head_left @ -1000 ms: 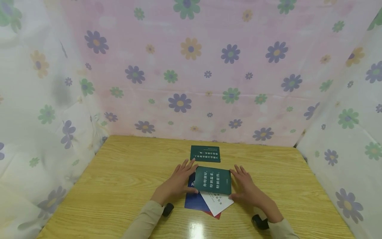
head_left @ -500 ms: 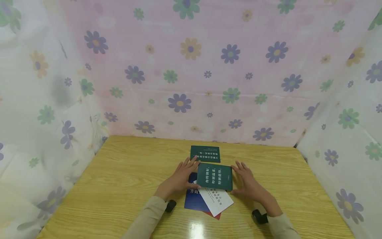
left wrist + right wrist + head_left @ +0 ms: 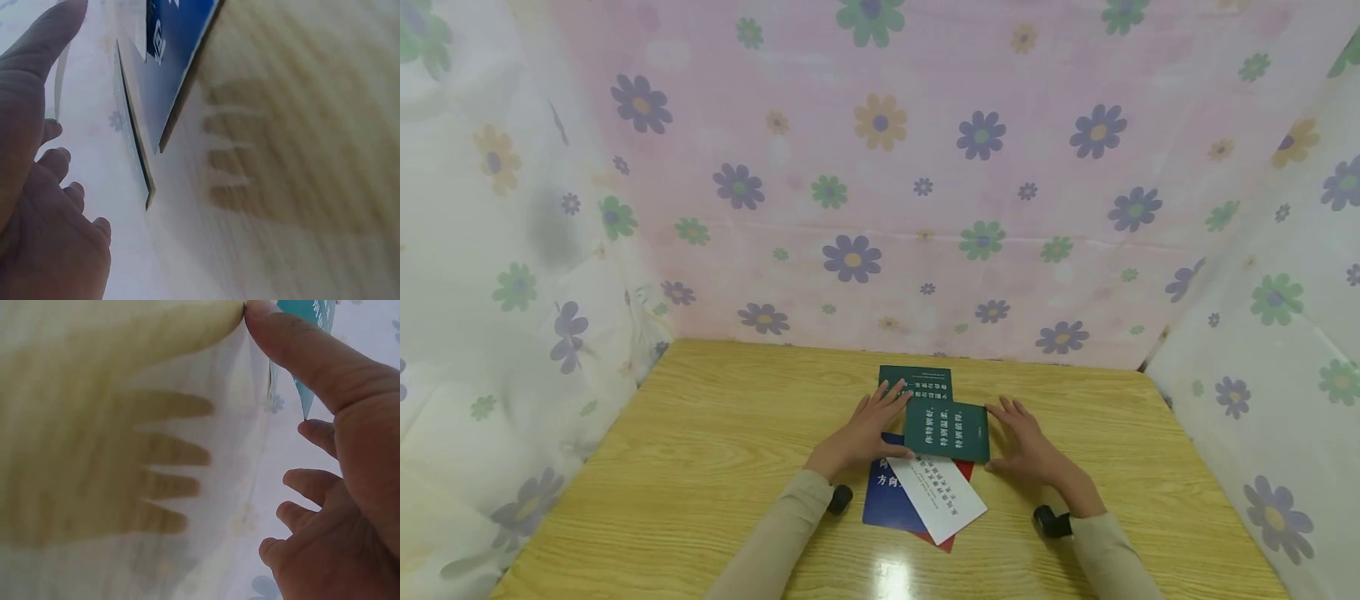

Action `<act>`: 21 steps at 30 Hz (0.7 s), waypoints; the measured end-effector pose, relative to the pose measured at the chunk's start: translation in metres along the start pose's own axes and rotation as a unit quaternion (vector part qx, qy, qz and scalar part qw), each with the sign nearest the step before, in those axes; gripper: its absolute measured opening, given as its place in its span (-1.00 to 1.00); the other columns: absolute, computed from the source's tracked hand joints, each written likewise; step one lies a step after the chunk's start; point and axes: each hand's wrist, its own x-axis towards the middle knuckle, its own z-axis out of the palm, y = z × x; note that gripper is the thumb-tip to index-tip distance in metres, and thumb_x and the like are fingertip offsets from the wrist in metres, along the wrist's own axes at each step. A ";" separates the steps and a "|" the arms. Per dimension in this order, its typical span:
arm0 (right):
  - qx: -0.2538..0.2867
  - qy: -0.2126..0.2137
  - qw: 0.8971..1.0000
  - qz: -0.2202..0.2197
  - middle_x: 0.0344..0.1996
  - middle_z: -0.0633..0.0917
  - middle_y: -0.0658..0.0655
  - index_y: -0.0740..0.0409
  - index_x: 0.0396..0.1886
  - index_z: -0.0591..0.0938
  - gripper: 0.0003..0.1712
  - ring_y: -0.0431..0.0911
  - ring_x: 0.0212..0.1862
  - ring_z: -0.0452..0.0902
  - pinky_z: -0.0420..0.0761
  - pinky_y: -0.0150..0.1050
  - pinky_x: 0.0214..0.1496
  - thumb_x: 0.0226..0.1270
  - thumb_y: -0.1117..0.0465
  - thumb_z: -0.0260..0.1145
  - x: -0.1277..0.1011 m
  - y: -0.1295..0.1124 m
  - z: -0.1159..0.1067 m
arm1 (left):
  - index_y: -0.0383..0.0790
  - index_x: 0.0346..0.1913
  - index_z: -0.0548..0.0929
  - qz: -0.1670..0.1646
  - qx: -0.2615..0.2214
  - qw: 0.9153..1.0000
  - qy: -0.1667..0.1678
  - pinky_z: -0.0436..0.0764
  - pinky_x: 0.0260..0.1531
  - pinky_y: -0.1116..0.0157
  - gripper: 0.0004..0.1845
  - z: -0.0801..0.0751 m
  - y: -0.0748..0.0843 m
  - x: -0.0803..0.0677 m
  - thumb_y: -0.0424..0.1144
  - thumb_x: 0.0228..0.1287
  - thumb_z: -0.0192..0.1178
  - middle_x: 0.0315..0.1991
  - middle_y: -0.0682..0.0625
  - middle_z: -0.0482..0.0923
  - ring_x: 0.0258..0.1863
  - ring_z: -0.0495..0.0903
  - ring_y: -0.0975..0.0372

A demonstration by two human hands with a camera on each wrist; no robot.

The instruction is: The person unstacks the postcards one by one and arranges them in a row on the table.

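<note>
A dark green card (image 3: 947, 431) with white print sits between my two hands over the wooden table (image 3: 715, 433). My left hand (image 3: 865, 429) touches its left edge with straight fingers, thumb at the near corner. My right hand (image 3: 1026, 446) touches its right edge the same way. In the right wrist view my thumb (image 3: 300, 350) meets the green card's corner (image 3: 309, 325). The left wrist view shows my left hand (image 3: 44, 187) beside a blue card (image 3: 175, 56). The held card partly overlaps a second green card (image 3: 916, 380) behind it.
Just in front of the hands lies a loose pile: a blue card (image 3: 887, 500), a white card (image 3: 947, 500) on top and a red card (image 3: 946, 542) peeking out beneath. Flowered cloth walls (image 3: 880, 183) close in the table at the back and both sides.
Both hands have moved the green card away from me, off the pile and up to the far green card, uncovering more of the white and blue cards.
</note>
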 end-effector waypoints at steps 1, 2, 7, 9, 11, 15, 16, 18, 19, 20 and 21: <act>0.002 -0.001 1.000 0.000 0.55 0.07 0.51 0.28 0.54 0.28 0.10 0.50 0.55 -0.17 0.07 0.52 0.44 0.03 0.22 0.65 0.001 0.001 -0.001 | -0.23 0.62 0.08 0.000 0.003 1.000 0.001 -0.08 0.53 -0.29 0.08 0.000 0.000 0.002 0.08 0.21 0.45 0.65 -0.22 -0.13 0.62 -0.21 -0.22; 0.002 -0.002 1.000 0.000 0.55 0.07 0.52 0.28 0.54 0.28 0.09 0.50 0.55 -0.18 0.07 0.52 0.44 0.04 0.22 0.64 0.003 0.003 -0.002 | -0.23 0.63 0.07 -0.001 0.006 1.000 0.001 -0.08 0.53 -0.29 0.08 0.000 -0.001 0.005 0.09 0.21 0.45 0.65 -0.21 -0.13 0.62 -0.21 -0.21; -0.004 -0.005 1.000 -0.006 0.54 0.08 0.55 0.30 0.53 0.29 0.08 0.54 0.53 -0.16 0.02 0.54 0.45 0.05 0.20 0.64 0.009 0.012 -0.009 | -0.18 0.64 0.04 -0.010 0.021 1.000 -0.002 -0.09 0.56 -0.24 0.09 0.003 -0.003 0.020 0.14 0.23 0.42 0.67 -0.15 -0.15 0.64 -0.23 -0.14; -0.005 -0.006 1.000 -0.011 0.53 0.08 0.57 0.32 0.52 0.29 0.08 0.56 0.52 -0.16 0.00 0.56 0.44 0.05 0.20 0.64 0.012 0.017 -0.013 | -0.17 0.64 0.03 -0.012 0.023 1.000 -0.004 -0.11 0.56 -0.23 0.09 0.004 -0.004 0.026 0.15 0.23 0.41 0.67 -0.14 -0.16 0.64 -0.24 -0.12; -0.005 -0.009 1.000 -0.008 0.53 0.08 0.58 0.32 0.53 0.28 0.08 0.56 0.52 -0.16 -0.01 0.56 0.43 0.05 0.20 0.63 0.015 0.020 -0.016 | -0.16 0.64 0.03 -0.010 0.022 1.000 -0.004 -0.12 0.57 -0.22 0.09 0.004 -0.004 0.032 0.15 0.24 0.40 0.67 -0.13 -0.16 0.65 -0.25 -0.10; -0.003 -0.024 1.000 0.002 0.54 0.06 0.56 0.28 0.55 0.26 0.07 0.56 0.53 -0.18 0.03 0.58 0.41 0.09 0.19 0.61 0.021 0.027 -0.022 | -0.16 0.64 0.03 -0.006 0.018 1.000 -0.008 -0.14 0.57 -0.21 0.08 0.004 -0.004 0.043 0.15 0.25 0.40 0.67 -0.15 -0.16 0.64 -0.25 -0.13; -0.002 -0.027 1.000 0.005 0.54 0.06 0.55 0.27 0.55 0.26 0.07 0.56 0.52 -0.19 0.04 0.58 0.40 0.10 0.19 0.60 0.022 0.029 -0.023 | -0.17 0.64 0.04 -0.005 0.019 1.000 -0.009 -0.14 0.57 -0.21 0.07 0.005 -0.004 0.046 0.15 0.25 0.39 0.67 -0.16 -0.15 0.64 -0.23 -0.14; -0.001 -0.035 0.999 0.011 0.55 0.05 0.55 0.26 0.56 0.24 0.06 0.56 0.53 -0.20 0.05 0.59 0.39 0.12 0.18 0.59 0.025 0.032 -0.026 | -0.17 0.64 0.03 -0.008 0.024 1.000 -0.012 -0.13 0.57 -0.21 0.07 0.006 -0.006 0.051 0.16 0.26 0.38 0.66 -0.17 -0.14 0.64 -0.22 -0.15; -0.004 -0.038 0.999 0.015 0.55 0.04 0.54 0.25 0.56 0.24 0.06 0.55 0.53 -0.20 0.05 0.59 0.40 0.14 0.17 0.58 0.027 0.033 -0.028 | -0.17 0.64 0.03 -0.009 0.028 1.000 -0.012 -0.12 0.57 -0.20 0.07 0.007 -0.006 0.054 0.17 0.26 0.38 0.66 -0.17 -0.13 0.64 -0.21 -0.15; -0.006 -0.041 0.999 0.019 0.55 0.04 0.53 0.24 0.57 0.23 0.06 0.55 0.53 -0.19 0.05 0.58 0.40 0.15 0.17 0.58 0.029 0.035 -0.029 | -0.17 0.64 0.03 -0.010 0.032 0.999 -0.014 -0.12 0.58 -0.19 0.07 0.008 -0.007 0.057 0.18 0.26 0.37 0.66 -0.17 -0.13 0.64 -0.20 -0.15; -0.006 -0.044 0.999 0.021 0.56 0.03 0.53 0.24 0.57 0.22 0.06 0.55 0.53 -0.20 0.04 0.58 0.40 0.15 0.17 0.57 0.031 0.036 -0.031 | -0.16 0.64 0.03 -0.012 0.031 0.999 -0.014 -0.12 0.58 -0.18 0.07 0.008 -0.007 0.060 0.17 0.27 0.37 0.66 -0.17 -0.12 0.64 -0.19 -0.15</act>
